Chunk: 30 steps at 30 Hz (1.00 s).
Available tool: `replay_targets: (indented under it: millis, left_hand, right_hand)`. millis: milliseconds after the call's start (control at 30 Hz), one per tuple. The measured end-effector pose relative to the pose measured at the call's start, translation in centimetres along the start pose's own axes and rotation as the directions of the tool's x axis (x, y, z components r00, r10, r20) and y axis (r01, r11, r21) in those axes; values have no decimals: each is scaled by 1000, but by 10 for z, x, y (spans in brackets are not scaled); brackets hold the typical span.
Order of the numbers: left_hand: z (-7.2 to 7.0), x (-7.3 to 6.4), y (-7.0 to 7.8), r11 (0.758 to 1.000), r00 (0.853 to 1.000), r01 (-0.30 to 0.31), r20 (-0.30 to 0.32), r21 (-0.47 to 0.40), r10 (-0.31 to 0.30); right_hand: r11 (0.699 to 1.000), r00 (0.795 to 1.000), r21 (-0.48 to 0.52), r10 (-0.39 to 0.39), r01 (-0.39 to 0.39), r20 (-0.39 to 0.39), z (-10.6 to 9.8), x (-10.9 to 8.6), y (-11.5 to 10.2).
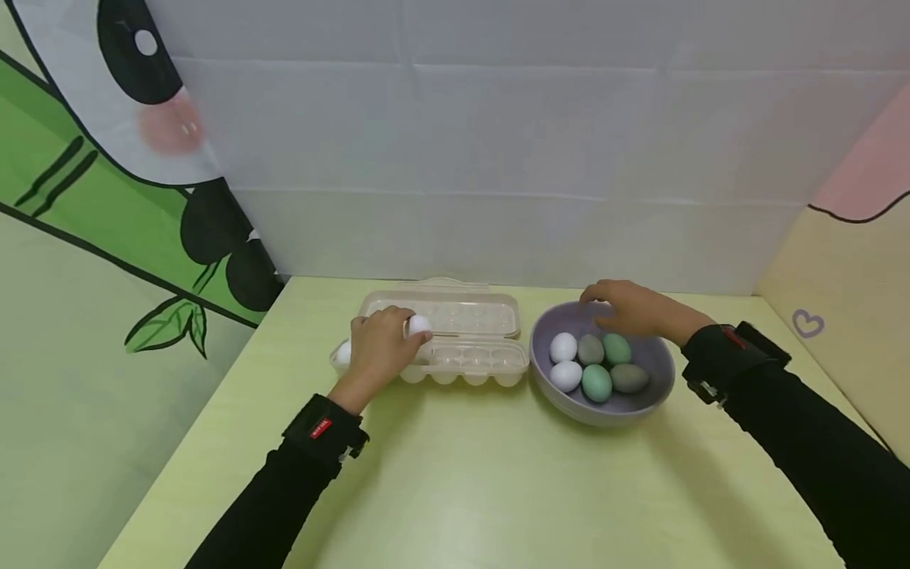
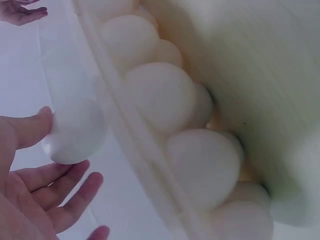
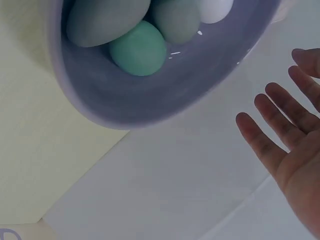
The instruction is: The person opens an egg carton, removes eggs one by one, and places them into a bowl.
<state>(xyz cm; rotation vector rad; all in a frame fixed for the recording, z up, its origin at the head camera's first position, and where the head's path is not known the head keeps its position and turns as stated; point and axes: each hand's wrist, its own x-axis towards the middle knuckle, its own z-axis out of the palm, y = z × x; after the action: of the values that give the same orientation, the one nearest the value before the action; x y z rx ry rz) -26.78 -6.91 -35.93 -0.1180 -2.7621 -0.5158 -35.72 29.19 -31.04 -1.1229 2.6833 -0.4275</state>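
My left hand [image 1: 385, 348] pinches a white egg [image 1: 419, 325] between thumb and fingers, above the left part of a clear plastic egg carton [image 1: 490, 356]. In the left wrist view the same egg [image 2: 77, 132] shows beside the carton's rounded cups [image 2: 160, 95]. Another white egg [image 1: 344, 353] sits at the carton's left end, partly hidden by the hand. Over the back rim of a purple bowl [image 1: 604, 412] hovers my right hand [image 1: 636, 310], holding nothing. Its fingers [image 3: 262, 140] are spread and loosely bent in the right wrist view.
Inside the bowl lie several eggs: white [image 1: 565, 376], green [image 1: 596, 383] and grey-green [image 1: 629, 378]. The carton's lid [image 1: 465, 310] is folded back toward the wall [image 1: 498, 158]. Carton and bowl stand side by side on a pale yellow table [image 1: 490, 482].
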Motion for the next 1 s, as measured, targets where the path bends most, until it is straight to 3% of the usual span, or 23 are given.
replay_targets:
  millis: [100,167,333,600,700,767,867,1000]
  left_hand:
    - [-4,1,6,989,998,-52,-42,-140,46]
    - [-6,1,12,959,994,-105,-59,-264,92]
    - [-7,-3,29,834,975,-222,-101,-505,198]
    - [-4,-13,53,658,953,-250,-61,-711,296]
    - [-6,-13,60,605,944,-259,-64,-753,325]
    - [-7,-13,64,570,939,-254,-57,-782,341]
    - [-8,-13,70,538,936,-229,-32,-812,350]
    - [-12,-17,77,533,952,-166,6,-830,306]
  right_hand:
    - [1000,999,19,-14,15,-32,-4,1,-2]
    - [999,998,36,-30,32,-55,-5,3,-4]
    - [989,989,92,-109,119,-104,0,8,-19]
    - [945,953,159,-261,284,-150,17,10,-73]
    - [914,934,215,-311,345,-175,24,13,-92]
    - [886,911,233,-357,400,-207,28,15,-101]
    - [862,884,230,-398,452,-246,33,17,-111]
    - [857,870,215,-405,469,-282,37,17,-117]
